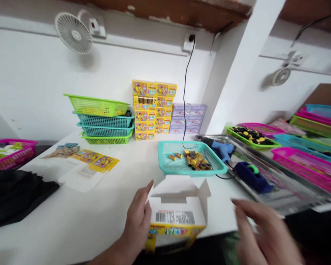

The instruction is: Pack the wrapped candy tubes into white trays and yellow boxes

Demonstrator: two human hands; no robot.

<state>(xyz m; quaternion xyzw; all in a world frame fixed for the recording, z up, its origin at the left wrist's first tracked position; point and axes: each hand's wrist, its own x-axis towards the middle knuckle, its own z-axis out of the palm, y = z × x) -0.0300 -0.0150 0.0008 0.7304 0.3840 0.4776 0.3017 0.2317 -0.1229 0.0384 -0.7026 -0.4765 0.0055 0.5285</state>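
A small yellow printed carton (178, 230) stands at the front edge of the table with its top flaps raised, showing a white inside and printed codes. My left hand (138, 217) grips the carton's left side, thumb and fingers around the wall. To the right of the carton, my right hand (264, 232) is apart from it, blurred, with fingers stretched out and nothing visible in them. Just behind the carton sits a turquoise basket (165, 167) holding several small yellow-brown cylindrical pieces (195, 160).
Flat yellow printed cards (105, 162) lie to the left, near a black cloth or bag (19, 195). Stacked baskets (105, 121), yellow boxes (145, 116) and purple boxes (191, 119) line the wall. A metal tray at right holds a blue glue gun (223, 149) and tape dispenser (252, 178).
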